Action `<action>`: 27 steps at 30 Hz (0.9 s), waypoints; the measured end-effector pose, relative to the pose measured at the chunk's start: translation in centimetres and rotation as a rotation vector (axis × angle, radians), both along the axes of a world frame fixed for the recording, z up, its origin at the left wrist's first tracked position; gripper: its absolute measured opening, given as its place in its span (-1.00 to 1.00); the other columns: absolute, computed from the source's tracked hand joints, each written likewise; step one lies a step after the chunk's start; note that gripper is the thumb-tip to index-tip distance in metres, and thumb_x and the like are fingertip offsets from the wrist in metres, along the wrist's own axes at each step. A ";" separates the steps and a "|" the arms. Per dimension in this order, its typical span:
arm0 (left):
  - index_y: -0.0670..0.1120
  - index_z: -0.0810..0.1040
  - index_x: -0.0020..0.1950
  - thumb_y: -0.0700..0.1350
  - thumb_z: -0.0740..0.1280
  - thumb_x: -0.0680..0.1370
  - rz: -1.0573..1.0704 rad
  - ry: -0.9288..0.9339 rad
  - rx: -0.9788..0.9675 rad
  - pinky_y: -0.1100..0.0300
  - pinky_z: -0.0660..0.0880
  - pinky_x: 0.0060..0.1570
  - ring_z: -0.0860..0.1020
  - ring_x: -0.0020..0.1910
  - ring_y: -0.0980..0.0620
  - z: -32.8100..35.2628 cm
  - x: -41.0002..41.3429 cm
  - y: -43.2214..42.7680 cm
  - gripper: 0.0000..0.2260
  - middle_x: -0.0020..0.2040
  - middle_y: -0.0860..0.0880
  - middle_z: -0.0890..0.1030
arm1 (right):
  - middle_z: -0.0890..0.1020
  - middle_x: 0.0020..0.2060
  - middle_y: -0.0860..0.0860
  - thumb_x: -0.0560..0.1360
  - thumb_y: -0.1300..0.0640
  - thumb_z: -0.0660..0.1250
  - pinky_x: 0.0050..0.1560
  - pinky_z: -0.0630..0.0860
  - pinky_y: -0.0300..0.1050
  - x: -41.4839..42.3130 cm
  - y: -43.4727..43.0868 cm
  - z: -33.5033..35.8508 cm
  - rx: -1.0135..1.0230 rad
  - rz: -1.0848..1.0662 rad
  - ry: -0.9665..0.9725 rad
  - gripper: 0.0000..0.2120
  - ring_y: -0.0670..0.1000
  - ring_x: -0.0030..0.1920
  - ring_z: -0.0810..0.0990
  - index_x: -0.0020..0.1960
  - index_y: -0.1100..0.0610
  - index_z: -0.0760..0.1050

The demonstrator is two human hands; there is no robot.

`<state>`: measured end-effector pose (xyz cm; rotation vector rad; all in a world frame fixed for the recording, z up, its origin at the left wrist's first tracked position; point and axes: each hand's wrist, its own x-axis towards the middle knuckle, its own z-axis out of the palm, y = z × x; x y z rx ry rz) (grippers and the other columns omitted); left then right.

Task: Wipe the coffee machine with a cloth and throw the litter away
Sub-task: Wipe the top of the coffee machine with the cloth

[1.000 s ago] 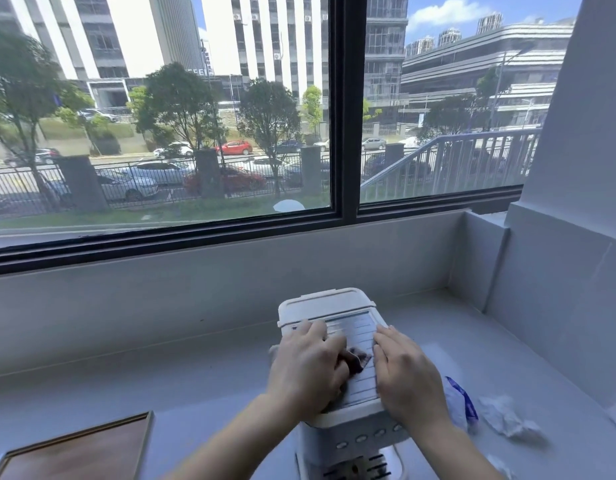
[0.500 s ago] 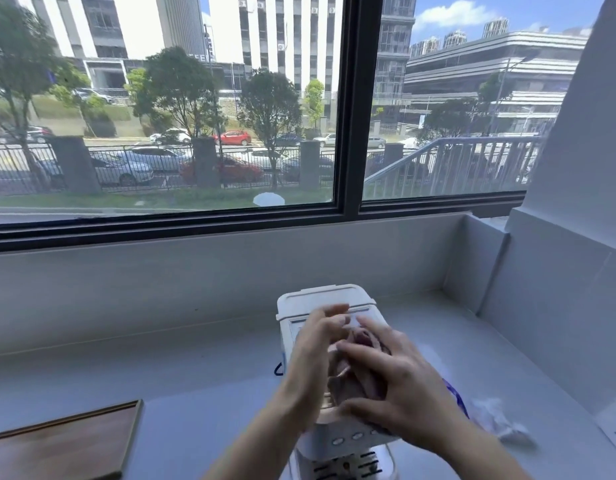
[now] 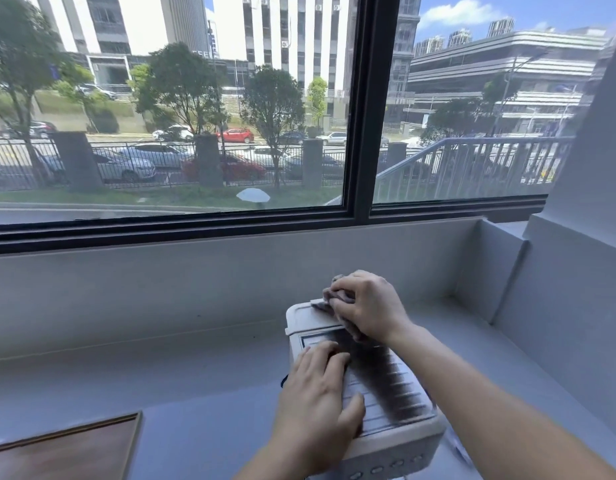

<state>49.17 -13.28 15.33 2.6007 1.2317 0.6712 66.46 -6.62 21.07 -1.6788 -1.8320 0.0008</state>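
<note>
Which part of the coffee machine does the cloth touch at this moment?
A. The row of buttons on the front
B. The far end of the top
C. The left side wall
B: the right hand presses the cloth on the far end of the coffee machine top.

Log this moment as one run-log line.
step: wiping | right hand: presses cloth on far top edge of coffee machine | left hand: flat on ribbed top, steadying | litter: not in view

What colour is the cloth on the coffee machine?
Dusty mauve-grey, bunched under the right hand; cloth shows best in the head view.
</note>
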 end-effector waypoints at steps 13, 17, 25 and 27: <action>0.08 0.32 0.36 0.27 -0.01 0.47 0.008 -0.027 0.014 0.25 -0.08 0.47 0.18 0.40 0.12 -0.3 0.1 0.1 -0.47 0.39 0.14 0.26 | 0.60 -0.08 0.02 0.46 -0.01 0.32 0.11 0.48 -0.06 5.1 1.5 -0.6 -0.213 -0.101 -0.196 -0.81 0.10 0.05 0.54 -0.06 -0.06 0.70; 0.08 0.31 0.35 0.25 -0.02 0.47 0.000 -0.013 0.014 0.22 -0.01 0.46 0.18 0.38 0.12 -0.2 0.0 0.1 -0.48 0.37 0.15 0.27 | 0.57 -0.12 0.06 0.46 -0.02 0.29 0.00 0.50 -0.06 5.0 1.1 -0.9 -0.221 -0.227 -0.077 -0.81 0.14 0.00 0.55 -0.13 -0.02 0.68; 0.07 0.33 0.32 0.19 0.05 0.50 -0.004 -0.019 -0.008 0.14 0.09 0.45 0.22 0.39 0.06 -0.3 0.0 0.0 -0.56 0.36 0.12 0.29 | 0.52 -0.09 -0.03 0.45 -0.04 0.25 -0.03 0.44 -0.11 4.3 -4.1 -1.4 -0.245 -0.223 -0.155 -0.78 0.08 0.02 0.51 -0.04 -0.08 0.66; 0.06 0.35 0.31 0.17 0.06 0.49 0.000 -0.028 -0.009 0.13 0.11 0.43 0.24 0.37 0.05 -0.3 0.1 0.0 -0.57 0.35 0.11 0.31 | 0.55 -0.06 -0.06 0.45 -0.05 0.27 -0.06 0.43 -0.14 3.8 -6.3 -2.0 -0.191 -0.220 -0.164 -0.78 0.08 -0.03 0.51 -0.03 -0.09 0.66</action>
